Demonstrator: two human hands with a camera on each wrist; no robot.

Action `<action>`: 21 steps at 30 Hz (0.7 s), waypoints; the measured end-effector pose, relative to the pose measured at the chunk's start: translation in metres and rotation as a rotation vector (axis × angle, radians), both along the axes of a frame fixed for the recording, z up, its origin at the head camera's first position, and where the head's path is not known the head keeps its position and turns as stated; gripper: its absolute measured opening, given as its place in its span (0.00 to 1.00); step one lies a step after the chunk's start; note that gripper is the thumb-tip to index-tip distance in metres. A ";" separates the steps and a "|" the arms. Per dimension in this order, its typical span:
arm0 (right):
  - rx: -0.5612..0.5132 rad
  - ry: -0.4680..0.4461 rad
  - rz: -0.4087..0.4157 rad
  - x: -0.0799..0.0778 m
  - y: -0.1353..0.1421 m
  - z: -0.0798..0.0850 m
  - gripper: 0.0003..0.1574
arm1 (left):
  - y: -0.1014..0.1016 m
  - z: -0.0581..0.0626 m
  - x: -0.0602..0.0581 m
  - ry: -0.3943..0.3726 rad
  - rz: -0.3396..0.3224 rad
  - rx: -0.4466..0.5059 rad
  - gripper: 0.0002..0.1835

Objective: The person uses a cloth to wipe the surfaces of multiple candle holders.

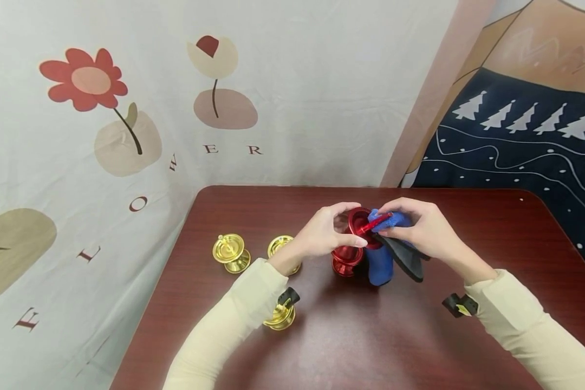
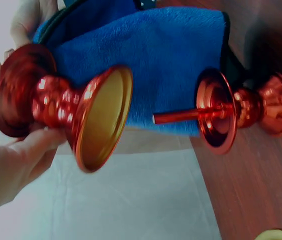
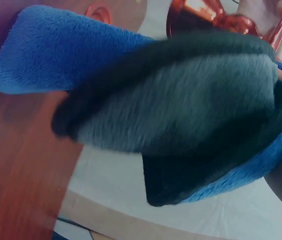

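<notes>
My left hand [image 1: 317, 233] grips a red metal candle holder [image 2: 56, 102] round its narrow middle, raised and tilted above the table. Its hollow golden base opening faces the left wrist camera, while the dish and spike side turns toward my right hand. A blue cloth [image 1: 381, 265] with a dark grey side hangs from my right hand [image 1: 421, 227]. The thumb and fingers pinch the cloth beside the holder's red spike [image 1: 376, 222]. A second red candle holder [image 2: 251, 110] stands upright on the table, just below the left hand.
Gold candle holders stand on the left part of the dark red wooden table [image 1: 351, 341]: one far left [image 1: 228, 249], one partly behind the left forearm [image 1: 279, 245], and one nearer holder [image 1: 281, 318] half hidden by the sleeve. A printed curtain [image 1: 312, 135] hangs behind.
</notes>
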State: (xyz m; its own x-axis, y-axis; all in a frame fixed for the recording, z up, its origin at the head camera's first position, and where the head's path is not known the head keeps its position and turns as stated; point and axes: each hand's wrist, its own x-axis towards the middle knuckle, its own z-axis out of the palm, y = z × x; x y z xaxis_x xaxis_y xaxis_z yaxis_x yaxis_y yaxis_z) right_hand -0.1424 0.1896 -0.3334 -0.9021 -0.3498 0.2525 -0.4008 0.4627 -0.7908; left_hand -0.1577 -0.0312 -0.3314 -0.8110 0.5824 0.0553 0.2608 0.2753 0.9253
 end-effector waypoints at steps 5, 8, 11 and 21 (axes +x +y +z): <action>-0.061 -0.075 -0.077 0.005 -0.007 -0.003 0.22 | 0.002 -0.002 0.003 0.114 0.104 -0.048 0.37; -0.074 -0.079 -0.114 0.008 -0.010 -0.005 0.23 | 0.003 -0.004 0.002 0.145 0.126 -0.045 0.37; -0.085 -0.080 -0.124 0.008 -0.011 -0.005 0.23 | 0.002 -0.005 -0.001 0.096 0.113 -0.003 0.36; -0.087 0.022 0.080 -0.003 0.000 0.001 0.23 | -0.003 -0.001 -0.006 -0.159 -0.083 0.115 0.28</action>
State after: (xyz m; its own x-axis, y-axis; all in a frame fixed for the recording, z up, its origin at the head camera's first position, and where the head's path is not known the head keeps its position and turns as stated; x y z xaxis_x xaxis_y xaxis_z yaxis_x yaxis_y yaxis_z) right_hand -0.1456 0.1897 -0.3320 -0.8660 -0.3964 0.3048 -0.4516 0.3583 -0.8171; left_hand -0.1632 -0.0344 -0.3319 -0.7645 0.6447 0.0006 0.1267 0.1494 0.9806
